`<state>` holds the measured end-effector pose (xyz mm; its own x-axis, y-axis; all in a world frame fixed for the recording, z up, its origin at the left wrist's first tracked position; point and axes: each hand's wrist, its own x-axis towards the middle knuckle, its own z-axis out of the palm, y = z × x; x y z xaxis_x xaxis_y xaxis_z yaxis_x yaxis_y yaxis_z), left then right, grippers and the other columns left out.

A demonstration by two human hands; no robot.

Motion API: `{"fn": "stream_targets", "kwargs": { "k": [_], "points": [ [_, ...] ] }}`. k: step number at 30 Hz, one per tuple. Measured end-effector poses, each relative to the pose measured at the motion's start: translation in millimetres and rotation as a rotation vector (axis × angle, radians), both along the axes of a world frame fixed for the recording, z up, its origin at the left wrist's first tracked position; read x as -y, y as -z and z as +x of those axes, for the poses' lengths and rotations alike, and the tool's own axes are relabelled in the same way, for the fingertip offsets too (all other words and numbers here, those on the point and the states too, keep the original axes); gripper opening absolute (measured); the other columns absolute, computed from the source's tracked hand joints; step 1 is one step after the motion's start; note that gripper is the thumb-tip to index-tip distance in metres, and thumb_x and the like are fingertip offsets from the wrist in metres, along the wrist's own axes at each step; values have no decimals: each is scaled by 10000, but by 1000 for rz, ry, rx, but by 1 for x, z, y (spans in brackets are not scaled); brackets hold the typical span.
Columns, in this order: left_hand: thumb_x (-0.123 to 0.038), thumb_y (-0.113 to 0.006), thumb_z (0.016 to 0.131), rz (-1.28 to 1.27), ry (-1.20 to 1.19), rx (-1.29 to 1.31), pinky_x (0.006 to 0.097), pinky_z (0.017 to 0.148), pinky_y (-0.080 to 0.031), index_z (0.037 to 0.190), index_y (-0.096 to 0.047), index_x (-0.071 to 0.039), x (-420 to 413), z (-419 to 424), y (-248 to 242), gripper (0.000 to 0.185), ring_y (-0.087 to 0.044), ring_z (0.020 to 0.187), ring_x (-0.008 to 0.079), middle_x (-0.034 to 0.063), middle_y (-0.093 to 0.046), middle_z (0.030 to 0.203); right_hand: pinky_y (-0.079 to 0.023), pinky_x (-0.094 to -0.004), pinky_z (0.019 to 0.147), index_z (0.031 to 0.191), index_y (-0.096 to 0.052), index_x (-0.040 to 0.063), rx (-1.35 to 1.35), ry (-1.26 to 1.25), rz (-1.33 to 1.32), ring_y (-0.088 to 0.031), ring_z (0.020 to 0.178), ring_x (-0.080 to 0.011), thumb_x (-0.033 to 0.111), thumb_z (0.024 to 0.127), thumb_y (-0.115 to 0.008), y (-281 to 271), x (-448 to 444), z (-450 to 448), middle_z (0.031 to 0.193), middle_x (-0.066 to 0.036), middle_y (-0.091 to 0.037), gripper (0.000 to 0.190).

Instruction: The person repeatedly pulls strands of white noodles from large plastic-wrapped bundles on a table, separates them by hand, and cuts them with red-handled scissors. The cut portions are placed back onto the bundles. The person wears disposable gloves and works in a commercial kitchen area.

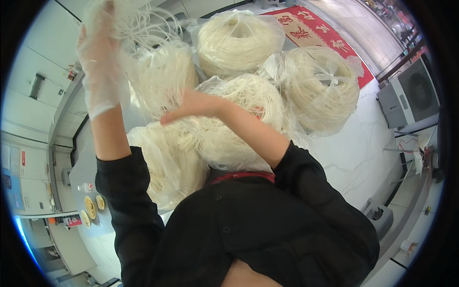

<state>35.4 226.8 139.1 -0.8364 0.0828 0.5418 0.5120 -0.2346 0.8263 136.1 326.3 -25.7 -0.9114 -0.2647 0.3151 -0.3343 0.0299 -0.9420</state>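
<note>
My left hand point(102, 46), in a translucent plastic glove, is raised at the upper left. Beside it, pale noodle-like strands point(147, 25) fan out in the air; blur hides whether its fingers grip them. My right hand point(192, 104) looks bare and is blurred, its thumb apart from the fingers, over the pale strands in the middle. Around it stand several clear plastic bags of coiled strands: an opened one point(247, 93) under my right forearm, one at the lower left point(168, 158), one at the upper left point(161, 68), a tied one at the back point(236, 43) and a tied one at the right point(319, 89).
A red mat with writing point(322, 32) lies behind the bags. At the right are a grey boxy appliance point(408, 97) and a grey plastic stool point(380, 215). Bowls point(90, 207) and a clear bottle point(85, 187) stand on a grey table point(80, 172) at the left.
</note>
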Motion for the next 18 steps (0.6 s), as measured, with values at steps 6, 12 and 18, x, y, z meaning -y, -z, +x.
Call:
{"fn": "stream_targets", "kwargs": {
  "k": [6,12,18],
  "points": [
    [-453,-629,931,-1272,353,-216,358,646,-472,1011,-663,-21,48,-11,100,441,-556,626,201,83,-658,844,-406,-256,533,958,-692,34,214,256,63,-507,588,-71,389,770,-791,-8,-69,30,675,21,-578,413],
    [-326,-638,935,-438,604,516,302,744,-493,1058,-683,17,59,74,145,367,-628,893,133,85,-700,987,-442,-259,612,1102,-652,19,230,214,101,-523,674,-71,245,891,-684,28,-75,3,792,1,-609,311],
    [-331,-599,971,-273,143,493,304,794,-509,1223,-599,30,20,50,187,440,-664,932,205,114,-693,1035,-448,-289,612,1092,-510,-4,42,362,-149,-561,662,-149,243,983,-548,76,0,17,723,-56,-595,273]
  ]
}}
